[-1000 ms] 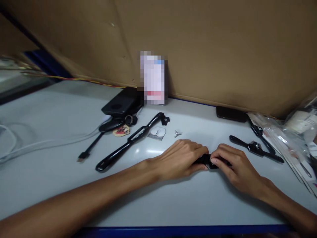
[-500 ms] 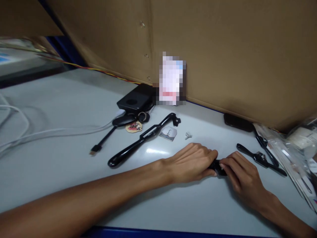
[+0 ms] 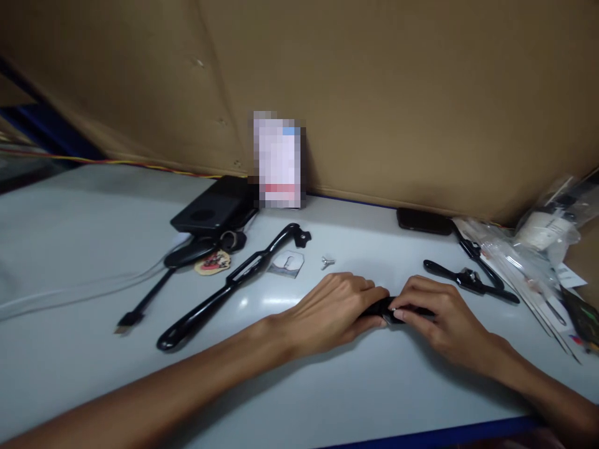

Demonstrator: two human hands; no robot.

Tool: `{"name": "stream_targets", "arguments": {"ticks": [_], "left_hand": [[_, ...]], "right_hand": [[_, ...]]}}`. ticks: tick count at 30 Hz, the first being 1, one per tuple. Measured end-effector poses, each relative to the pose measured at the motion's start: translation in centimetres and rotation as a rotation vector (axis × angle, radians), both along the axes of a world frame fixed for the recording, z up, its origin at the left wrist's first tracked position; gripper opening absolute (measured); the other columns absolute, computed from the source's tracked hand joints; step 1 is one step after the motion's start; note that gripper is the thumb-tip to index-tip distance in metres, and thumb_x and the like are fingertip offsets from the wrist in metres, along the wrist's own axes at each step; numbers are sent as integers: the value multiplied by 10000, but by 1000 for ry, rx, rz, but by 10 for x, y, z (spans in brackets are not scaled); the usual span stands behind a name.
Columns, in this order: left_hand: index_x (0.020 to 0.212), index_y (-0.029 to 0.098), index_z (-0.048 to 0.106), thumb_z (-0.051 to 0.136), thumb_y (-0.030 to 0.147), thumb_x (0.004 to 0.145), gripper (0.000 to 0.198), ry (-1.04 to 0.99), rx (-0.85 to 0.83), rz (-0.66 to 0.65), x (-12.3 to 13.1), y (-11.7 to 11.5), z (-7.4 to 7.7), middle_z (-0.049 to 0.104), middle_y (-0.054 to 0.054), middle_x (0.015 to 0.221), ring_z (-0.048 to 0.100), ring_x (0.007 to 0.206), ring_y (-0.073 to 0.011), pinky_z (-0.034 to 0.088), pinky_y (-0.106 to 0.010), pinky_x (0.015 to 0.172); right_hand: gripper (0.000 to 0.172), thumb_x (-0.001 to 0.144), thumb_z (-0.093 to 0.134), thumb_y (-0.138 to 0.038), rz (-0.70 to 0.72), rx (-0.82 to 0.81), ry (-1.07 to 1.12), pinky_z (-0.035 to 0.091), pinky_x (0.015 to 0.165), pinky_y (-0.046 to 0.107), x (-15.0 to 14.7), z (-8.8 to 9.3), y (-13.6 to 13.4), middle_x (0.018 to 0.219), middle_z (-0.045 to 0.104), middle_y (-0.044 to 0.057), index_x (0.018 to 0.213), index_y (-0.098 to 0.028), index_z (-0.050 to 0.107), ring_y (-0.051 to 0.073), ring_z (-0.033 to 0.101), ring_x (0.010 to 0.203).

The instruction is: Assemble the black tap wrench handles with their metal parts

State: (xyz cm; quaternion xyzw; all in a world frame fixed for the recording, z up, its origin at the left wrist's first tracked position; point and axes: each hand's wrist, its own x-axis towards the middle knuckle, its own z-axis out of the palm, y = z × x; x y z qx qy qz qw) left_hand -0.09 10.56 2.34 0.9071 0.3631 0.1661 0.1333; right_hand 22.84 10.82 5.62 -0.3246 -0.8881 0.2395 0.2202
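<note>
My left hand (image 3: 334, 312) is closed around one end of a black spokeshave (image 3: 374, 307), low over the table. The fingers of my right hand (image 3: 433, 312) pinch a small shiny screw (image 3: 395, 310) at the tool's middle; its other handle passes beneath them. Most of the spokeshave is hidden by my hands. Just beyond my left hand lies a silver wing screw (image 3: 327, 262). To its left are a flat plate (image 3: 287, 264) with a curved mark and a long black two-handled tool body (image 3: 229, 288).
Two more black spokeshaves, one in front (image 3: 470, 280), lie at the right beside plastic packaging (image 3: 528, 262) and a dark phone (image 3: 423, 221). A black box (image 3: 210, 202), cable adapter (image 3: 154, 299) and round wooden tag (image 3: 213, 262) are at the left. A blurred-out upright panel (image 3: 279, 162) leans against the cardboard wall.
The view has turned rightward, so the things on the table appear farther left. Both hands keep their hold on the spokeshave, and the right fingertips have shifted slightly at the screw.
</note>
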Motion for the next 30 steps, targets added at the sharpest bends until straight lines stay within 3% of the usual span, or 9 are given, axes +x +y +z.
{"name": "stream_targets", "arguments": {"ticks": [13, 19, 30], "left_hand": [[1123, 201, 649, 596, 370, 997, 218, 75, 24, 25, 2, -1, 3, 725, -24, 867, 686, 735, -208, 413, -299, 599], [1129, 188, 654, 565, 616, 975, 464, 55, 42, 0, 2, -1, 3, 724, -41, 868, 688, 736, -221, 435, -310, 610], [1041, 179, 651, 504, 562, 1024, 411, 45, 82, 7, 2, -1, 1, 703, -36, 818, 638, 658, -192, 385, -295, 568]], "right_hand": [[174, 976, 577, -107, -47, -21, 20, 478, 720, 274, -2, -4, 1, 840, 691, 28, 945, -179, 732, 154, 638, 782], [184, 996, 560, -124, -30, 1, 4, 475, 715, 274, -3, -4, 0, 842, 682, 33, 954, -175, 732, 154, 628, 777], [178, 1019, 500, -128, -34, 117, -42, 481, 744, 319, -6, -10, -4, 896, 684, 60, 988, -167, 672, 185, 618, 823]]}}
